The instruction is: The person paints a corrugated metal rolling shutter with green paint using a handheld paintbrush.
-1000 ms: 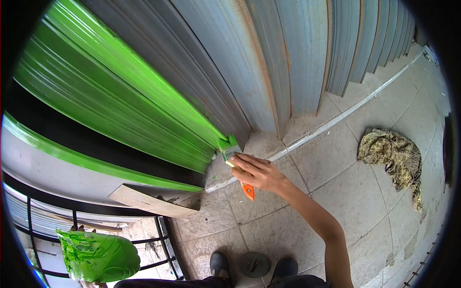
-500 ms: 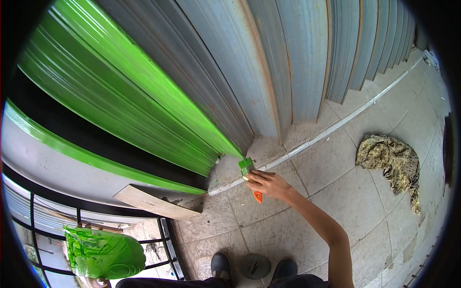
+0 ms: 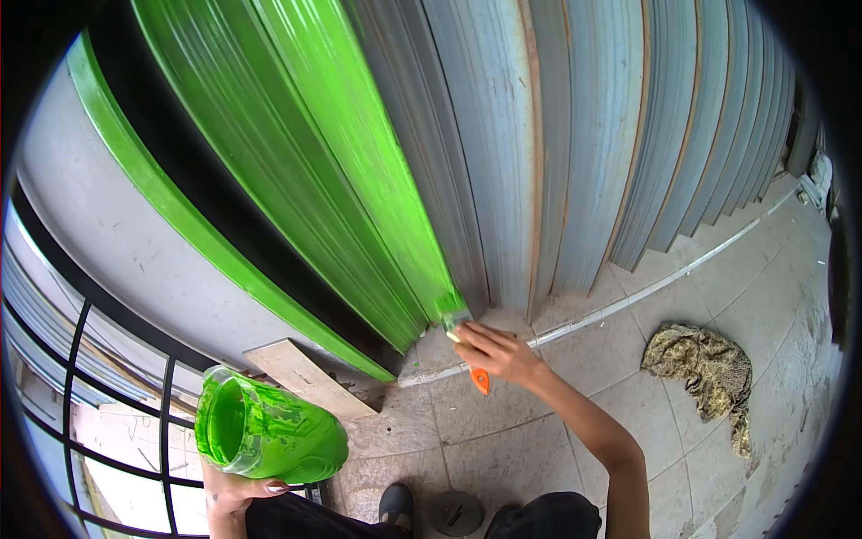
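Folding shutter (image 3: 503, 153): slats left of the brush (image 3: 460, 325) are painted green, the rest apparently bare; brush gripped by right hand (image 3: 496, 352), paint jar (image 3: 269, 436) by left hand (image 3: 232, 494).

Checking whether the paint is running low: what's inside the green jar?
The jar, held from below by the left hand, is tipped with its mouth toward the camera. Its inner walls are coated in green paint. Its bottom is hidden, so any pooled paint cannot be seen.
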Demonstrator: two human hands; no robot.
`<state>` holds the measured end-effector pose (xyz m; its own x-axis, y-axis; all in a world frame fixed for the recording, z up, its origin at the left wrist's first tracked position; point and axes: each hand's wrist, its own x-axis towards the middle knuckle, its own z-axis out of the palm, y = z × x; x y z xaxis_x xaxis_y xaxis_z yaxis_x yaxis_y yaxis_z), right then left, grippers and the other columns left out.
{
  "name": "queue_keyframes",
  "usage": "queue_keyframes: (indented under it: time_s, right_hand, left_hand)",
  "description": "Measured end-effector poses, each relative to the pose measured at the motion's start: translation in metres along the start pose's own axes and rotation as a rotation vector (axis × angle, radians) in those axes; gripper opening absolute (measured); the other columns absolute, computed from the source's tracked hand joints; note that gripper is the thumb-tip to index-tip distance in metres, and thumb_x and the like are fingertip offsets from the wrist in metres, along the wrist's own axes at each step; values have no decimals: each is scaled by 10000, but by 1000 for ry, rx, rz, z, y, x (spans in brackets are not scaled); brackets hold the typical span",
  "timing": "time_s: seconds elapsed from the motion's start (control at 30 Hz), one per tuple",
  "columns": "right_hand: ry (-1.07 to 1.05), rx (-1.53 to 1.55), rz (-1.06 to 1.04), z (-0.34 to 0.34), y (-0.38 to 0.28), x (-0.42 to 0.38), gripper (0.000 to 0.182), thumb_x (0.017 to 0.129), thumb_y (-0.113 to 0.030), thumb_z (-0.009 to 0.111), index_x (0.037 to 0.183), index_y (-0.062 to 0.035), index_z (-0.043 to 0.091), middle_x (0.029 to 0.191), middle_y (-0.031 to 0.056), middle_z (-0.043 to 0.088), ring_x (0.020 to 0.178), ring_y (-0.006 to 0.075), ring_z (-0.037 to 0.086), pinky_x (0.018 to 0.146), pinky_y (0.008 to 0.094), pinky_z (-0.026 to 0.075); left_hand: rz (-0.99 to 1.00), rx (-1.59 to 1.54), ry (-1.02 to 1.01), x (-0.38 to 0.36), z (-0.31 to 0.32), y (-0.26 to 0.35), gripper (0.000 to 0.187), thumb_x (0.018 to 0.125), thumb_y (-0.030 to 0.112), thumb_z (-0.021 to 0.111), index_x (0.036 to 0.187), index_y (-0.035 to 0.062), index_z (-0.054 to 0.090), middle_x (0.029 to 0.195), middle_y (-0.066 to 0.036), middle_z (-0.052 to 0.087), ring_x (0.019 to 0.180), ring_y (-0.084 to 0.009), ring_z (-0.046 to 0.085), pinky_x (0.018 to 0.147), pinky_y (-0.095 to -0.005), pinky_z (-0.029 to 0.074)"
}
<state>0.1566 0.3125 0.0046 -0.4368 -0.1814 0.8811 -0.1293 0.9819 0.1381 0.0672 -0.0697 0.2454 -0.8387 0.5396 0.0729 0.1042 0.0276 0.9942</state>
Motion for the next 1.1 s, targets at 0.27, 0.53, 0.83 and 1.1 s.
queue_keyframes:
  time_s: [0.27,0.53,0.83,1.1]
  right_hand:
    - [-145,85,25,-39,33,78,162,798,-51,688,941,-88,624,1087,66,667,1026,216,675,710,261,631]
    - [262,-60,-55,-117,44,206,182,758,-54,720,937,-78,697,1092,87,683,996,234,689,805,294,611]
    - [-306,69,-70,-68,17,91,94,814,-53,676,889,-98,641,1147,48,668,1036,209,672,720,280,640]
    - [167,-56,-112,-147,57,280,257,746,-15,703,994,-80,681,1081,96,688,1001,254,685,785,318,606]
  left_hand:
    - [34,-15,-132,20,34,18,925,448,115,959,1250,-31,521,1135,-115,627,1028,-230,629,925,-384,520]
    - [159,103,-204,63,61,10,750,561,94,924,1204,-30,559,1110,-97,655,1008,-179,632,936,-343,504]
    - [308,55,-164,91,89,-3,696,605,139,910,1191,-24,572,1105,-95,662,1008,-168,632,926,-329,500]
    - [447,8,-128,116,117,-26,724,592,207,928,1169,-21,554,1077,-102,668,1002,-183,638,938,-328,485]
